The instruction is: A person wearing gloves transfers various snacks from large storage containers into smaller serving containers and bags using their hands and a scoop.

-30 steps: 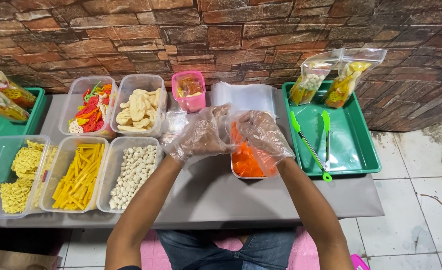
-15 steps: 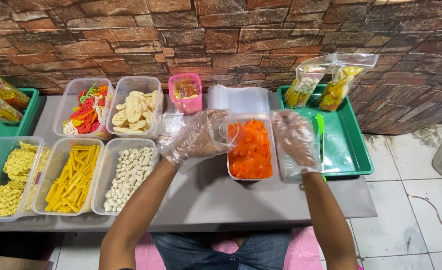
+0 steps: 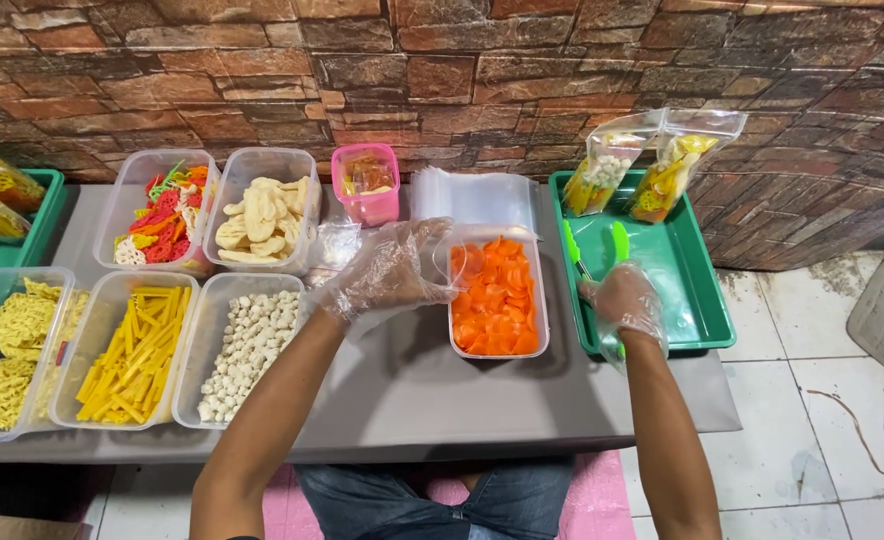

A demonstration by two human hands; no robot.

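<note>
Overhead view of a grey, smooth-topped table (image 3: 422,390) set against a rough brown stone-pattern wall (image 3: 462,70). Both hands wear thin, crinkled, translucent plastic gloves. The left hand (image 3: 387,272) is curled around the mouth of a clear, flimsy plastic bag (image 3: 450,262), holding it at the near-left corner of a rectangular clear plastic tub of flat, glossy orange chips (image 3: 497,295). The right hand (image 3: 622,300) is closed over green plastic tongs (image 3: 592,245), whose two slim arms lie in a shallow green tray (image 3: 697,290) at the table's right end; the hand sits on the tray's front-left part. Against the wall at the tray's back lean two clear pouches (image 3: 642,165), filled with mixed white, yellow and orange pieces. Behind the orange tub lies a flat stack of clear bags (image 3: 477,195), and beside it stands a small pink tub (image 3: 367,185). On the left, clear rounded-corner tubs stand in two rows: the back row holds red, orange and green twisted crackers (image 3: 162,215) and pale, wavy round crackers (image 3: 262,215); the front row holds yellow netted crackers (image 3: 7,350), straight yellow sticks (image 3: 132,350) and small off-white cylindrical pellets (image 3: 247,350). A second green tray (image 3: 47,205) shows at the far left edge.
</note>
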